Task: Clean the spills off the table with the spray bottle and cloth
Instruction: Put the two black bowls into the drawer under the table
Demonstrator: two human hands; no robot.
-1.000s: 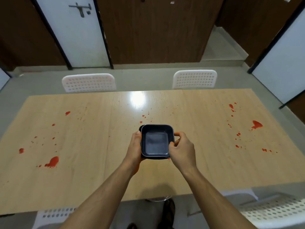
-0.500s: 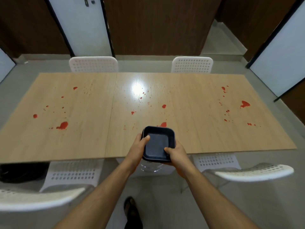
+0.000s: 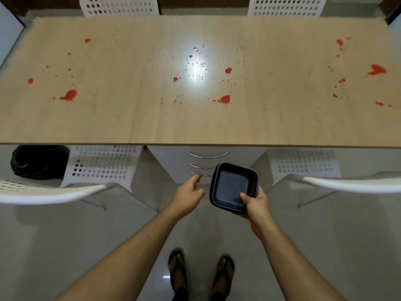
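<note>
The light wooden table (image 3: pixel 195 127) carries red spills: a large blot at the left (image 3: pixel 69 95), one near the middle (image 3: pixel 224 98) and one at the right (image 3: pixel 375 70), with small drops scattered around each. My right hand (image 3: pixel 255 203) grips a dark square tray (image 3: pixel 233 186) by its near corner, held below the table's front edge. My left hand (image 3: pixel 188 192) is off the tray, fingers loosely apart, its fingertips at a curved drawer handle (image 3: pixel 200 175). No spray bottle or cloth is in view.
A white drawer unit (image 3: pixel 206 157) with curved metal handles stands under the table. White perforated chairs sit at the near left (image 3: pixel 50 190), near right (image 3: pixel 351 183) and behind the table (image 3: pixel 119 6). A black bin bag (image 3: pixel 40 161) lies at the left. My sandalled feet (image 3: pixel 200 270) are on the floor.
I stepped back from the table with the tray, lowering it below the table edge. My left hand let go of the tray and moved to the drawer handle; the right hand still holds it.
</note>
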